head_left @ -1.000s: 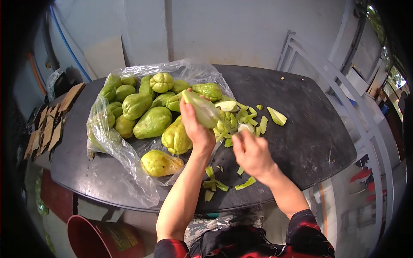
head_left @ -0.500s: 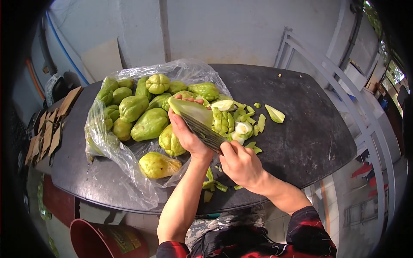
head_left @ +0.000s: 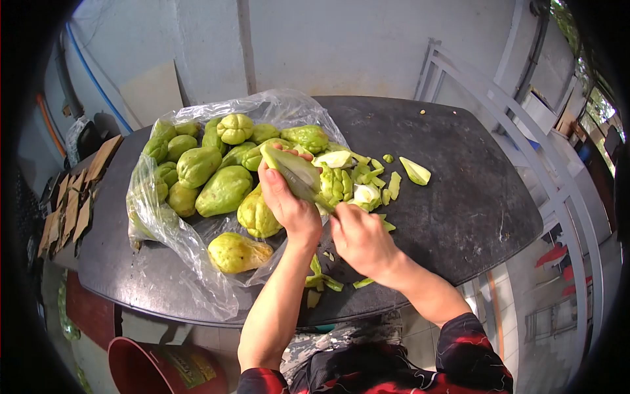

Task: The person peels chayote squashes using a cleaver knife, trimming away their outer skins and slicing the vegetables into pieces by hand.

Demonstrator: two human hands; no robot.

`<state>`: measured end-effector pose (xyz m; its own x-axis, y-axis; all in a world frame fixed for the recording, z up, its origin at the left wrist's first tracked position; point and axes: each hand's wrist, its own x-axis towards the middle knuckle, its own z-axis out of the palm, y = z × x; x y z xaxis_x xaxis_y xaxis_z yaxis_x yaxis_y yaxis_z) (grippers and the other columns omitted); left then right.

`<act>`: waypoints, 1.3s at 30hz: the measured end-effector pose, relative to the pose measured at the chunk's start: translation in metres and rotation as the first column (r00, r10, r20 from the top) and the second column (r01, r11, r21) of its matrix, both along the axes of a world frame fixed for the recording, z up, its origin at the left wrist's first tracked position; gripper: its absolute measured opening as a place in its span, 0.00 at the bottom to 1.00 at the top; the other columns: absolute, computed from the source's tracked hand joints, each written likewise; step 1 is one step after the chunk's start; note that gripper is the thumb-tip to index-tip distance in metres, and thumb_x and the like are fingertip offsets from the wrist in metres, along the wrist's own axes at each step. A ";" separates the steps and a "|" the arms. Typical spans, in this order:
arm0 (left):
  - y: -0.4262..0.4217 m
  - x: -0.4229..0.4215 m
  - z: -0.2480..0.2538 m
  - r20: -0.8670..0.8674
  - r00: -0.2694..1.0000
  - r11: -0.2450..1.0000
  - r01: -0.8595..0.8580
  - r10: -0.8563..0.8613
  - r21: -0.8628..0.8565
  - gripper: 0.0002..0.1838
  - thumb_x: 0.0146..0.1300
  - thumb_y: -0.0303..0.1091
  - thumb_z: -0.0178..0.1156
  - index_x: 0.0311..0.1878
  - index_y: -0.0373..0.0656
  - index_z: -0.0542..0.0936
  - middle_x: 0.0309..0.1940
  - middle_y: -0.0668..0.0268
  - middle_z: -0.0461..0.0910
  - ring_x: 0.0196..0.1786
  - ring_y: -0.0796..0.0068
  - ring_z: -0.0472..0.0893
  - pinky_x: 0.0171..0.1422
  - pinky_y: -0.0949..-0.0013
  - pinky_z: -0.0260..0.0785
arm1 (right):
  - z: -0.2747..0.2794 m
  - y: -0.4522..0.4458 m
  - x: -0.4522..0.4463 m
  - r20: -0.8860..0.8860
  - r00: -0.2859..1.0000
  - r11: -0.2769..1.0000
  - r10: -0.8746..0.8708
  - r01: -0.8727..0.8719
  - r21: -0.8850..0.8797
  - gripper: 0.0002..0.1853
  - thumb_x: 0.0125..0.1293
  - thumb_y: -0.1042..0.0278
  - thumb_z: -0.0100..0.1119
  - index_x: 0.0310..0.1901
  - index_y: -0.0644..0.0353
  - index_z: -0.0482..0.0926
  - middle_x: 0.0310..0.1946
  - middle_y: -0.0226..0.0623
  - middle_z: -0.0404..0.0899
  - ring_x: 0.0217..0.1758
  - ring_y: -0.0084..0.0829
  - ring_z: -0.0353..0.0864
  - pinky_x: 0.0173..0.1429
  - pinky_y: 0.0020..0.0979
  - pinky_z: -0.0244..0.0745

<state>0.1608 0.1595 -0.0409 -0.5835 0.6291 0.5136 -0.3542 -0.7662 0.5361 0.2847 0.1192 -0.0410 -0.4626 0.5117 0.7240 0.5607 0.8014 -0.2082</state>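
Observation:
My left hand (head_left: 290, 207) is wrapped round a pale green, peeled chayote (head_left: 289, 165), held above the table. My right hand (head_left: 364, 241) is closed round the handle of a knife (head_left: 312, 189), whose blade lies against the chayote's near side; the handle is hidden in my fist. Just beyond my hands are peeled chayote pieces (head_left: 336, 184) and a heap of green peelings (head_left: 371, 172). To the left, several unpeeled chayotes (head_left: 226, 190) lie on and in a clear plastic bag (head_left: 213, 289).
A dark table (head_left: 459, 190) carries everything. One cut chayote wedge (head_left: 415, 171) lies to the right of the heap. Below the table's front left edge stands a red bucket (head_left: 134, 368). A grey metal frame (head_left: 558, 174) rises at the right, and cardboard pieces (head_left: 82, 190) are at the left.
The knife's blade has turned, so its broad dark face no longer covers the chayote's side. My right hand has shifted slightly down, and more of the pale flesh shows.

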 end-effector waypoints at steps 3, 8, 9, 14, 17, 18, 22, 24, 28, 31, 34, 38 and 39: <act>0.000 -0.008 -0.003 -0.078 0.995 0.996 0.055 -0.060 -0.065 0.26 0.79 0.52 0.41 0.65 0.39 0.67 0.50 0.56 0.75 0.48 0.61 0.81 0.46 0.58 0.82 | 0.010 0.012 0.011 -0.280 0.947 0.903 0.159 -0.254 -0.347 0.05 0.71 0.75 0.55 0.39 0.68 0.72 0.22 0.48 0.78 0.24 0.46 0.83 0.27 0.41 0.74; 0.013 -0.009 -0.014 0.012 0.996 0.988 0.086 -0.086 -0.125 0.26 0.79 0.51 0.42 0.65 0.37 0.68 0.48 0.56 0.77 0.48 0.61 0.82 0.49 0.57 0.80 | 0.011 0.014 0.017 -0.322 0.940 0.876 0.110 -0.245 -0.416 0.04 0.70 0.77 0.55 0.40 0.69 0.72 0.20 0.46 0.76 0.21 0.40 0.80 0.26 0.35 0.71; 0.015 -0.010 -0.017 0.012 0.996 0.988 0.084 -0.083 -0.128 0.26 0.79 0.51 0.42 0.65 0.37 0.68 0.48 0.56 0.77 0.48 0.61 0.82 0.49 0.57 0.80 | 0.012 0.014 0.016 -0.323 0.940 0.873 0.111 -0.248 -0.419 0.04 0.70 0.77 0.55 0.40 0.69 0.72 0.20 0.46 0.76 0.21 0.40 0.80 0.26 0.35 0.71; 0.017 -0.011 -0.019 -0.131 0.991 0.991 -0.036 0.019 -0.127 0.25 0.80 0.50 0.42 0.65 0.38 0.69 0.50 0.55 0.78 0.50 0.61 0.82 0.55 0.60 0.77 | 0.017 0.014 0.018 -0.274 0.962 0.900 0.017 -0.134 -0.415 0.05 0.70 0.76 0.56 0.40 0.68 0.72 0.18 0.46 0.75 0.20 0.40 0.81 0.25 0.37 0.70; 0.005 -0.005 -0.008 -0.067 0.991 0.987 0.108 -0.117 -0.118 0.25 0.79 0.50 0.42 0.64 0.39 0.70 0.50 0.56 0.78 0.53 0.61 0.81 0.55 0.56 0.78 | 0.017 0.021 0.025 -0.286 0.958 0.930 -0.024 -0.083 -0.358 0.05 0.70 0.76 0.57 0.40 0.68 0.73 0.17 0.46 0.75 0.20 0.41 0.82 0.25 0.38 0.70; 0.003 -0.004 -0.004 0.010 0.968 0.964 0.250 -0.250 -0.094 0.25 0.79 0.50 0.42 0.64 0.39 0.70 0.51 0.56 0.77 0.54 0.61 0.81 0.56 0.53 0.79 | 0.020 0.021 0.026 -0.281 0.959 0.935 -0.039 -0.065 -0.349 0.05 0.70 0.76 0.57 0.41 0.68 0.73 0.18 0.46 0.76 0.21 0.42 0.82 0.25 0.38 0.70; 0.007 -0.010 -0.008 0.170 0.894 0.860 0.447 -0.415 -0.246 0.27 0.78 0.53 0.42 0.65 0.40 0.70 0.53 0.55 0.76 0.55 0.60 0.80 0.57 0.46 0.79 | 0.017 0.030 0.032 -0.273 0.959 0.949 -0.080 -0.011 -0.316 0.05 0.70 0.75 0.57 0.41 0.67 0.73 0.18 0.46 0.76 0.21 0.44 0.82 0.25 0.39 0.70; 0.010 -0.014 -0.013 0.204 0.863 0.822 0.503 -0.462 -0.267 0.27 0.78 0.53 0.43 0.65 0.40 0.70 0.54 0.55 0.76 0.55 0.59 0.80 0.57 0.46 0.79 | 0.015 0.038 0.036 -0.259 0.956 0.957 -0.135 0.057 -0.286 0.07 0.69 0.74 0.60 0.38 0.67 0.72 0.18 0.45 0.76 0.21 0.41 0.82 0.25 0.38 0.70; 0.002 -0.005 0.000 0.300 0.791 0.733 0.609 -0.534 -0.302 0.25 0.78 0.51 0.45 0.61 0.37 0.71 0.47 0.55 0.80 0.49 0.60 0.83 0.49 0.52 0.82 | 0.025 0.040 0.040 -0.258 0.947 0.936 -0.189 0.094 -0.340 0.18 0.60 0.67 0.74 0.34 0.64 0.70 0.17 0.38 0.74 0.17 0.28 0.79 0.23 0.31 0.68; 0.005 -0.003 -0.008 0.308 0.696 0.625 0.718 -0.648 -0.306 0.26 0.77 0.52 0.46 0.61 0.37 0.72 0.49 0.55 0.80 0.49 0.61 0.83 0.52 0.55 0.81 | 0.026 0.046 0.042 -0.307 0.937 0.962 -0.165 0.084 -0.259 0.21 0.55 0.66 0.78 0.34 0.63 0.70 0.16 0.32 0.70 0.17 0.24 0.78 0.23 0.28 0.69; 0.000 -0.001 -0.006 0.293 0.660 0.573 0.749 -0.692 -0.333 0.25 0.77 0.52 0.47 0.61 0.38 0.73 0.49 0.55 0.81 0.48 0.62 0.84 0.54 0.59 0.79 | 0.021 0.052 0.042 -0.514 0.854 0.926 -0.076 -0.131 -0.354 0.21 0.52 0.70 0.80 0.34 0.62 0.70 0.17 0.25 0.69 0.18 0.18 0.74 0.24 0.26 0.70; 0.002 0.001 -0.010 0.248 0.632 0.554 0.769 -0.734 -0.320 0.25 0.76 0.51 0.47 0.60 0.37 0.72 0.47 0.54 0.81 0.47 0.62 0.84 0.52 0.55 0.81 | 0.023 0.048 0.043 -0.581 0.809 0.831 -0.089 -0.262 -0.491 0.18 0.54 0.75 0.76 0.36 0.62 0.71 0.18 0.23 0.72 0.20 0.14 0.68 0.25 0.25 0.70; 0.001 0.000 -0.009 0.250 0.632 0.553 0.769 -0.734 -0.321 0.25 0.76 0.51 0.47 0.60 0.37 0.72 0.47 0.54 0.81 0.47 0.62 0.84 0.52 0.55 0.81 | 0.024 0.048 0.043 -0.581 0.809 0.830 -0.090 -0.262 -0.492 0.18 0.54 0.75 0.76 0.36 0.62 0.71 0.18 0.23 0.72 0.20 0.14 0.68 0.25 0.25 0.70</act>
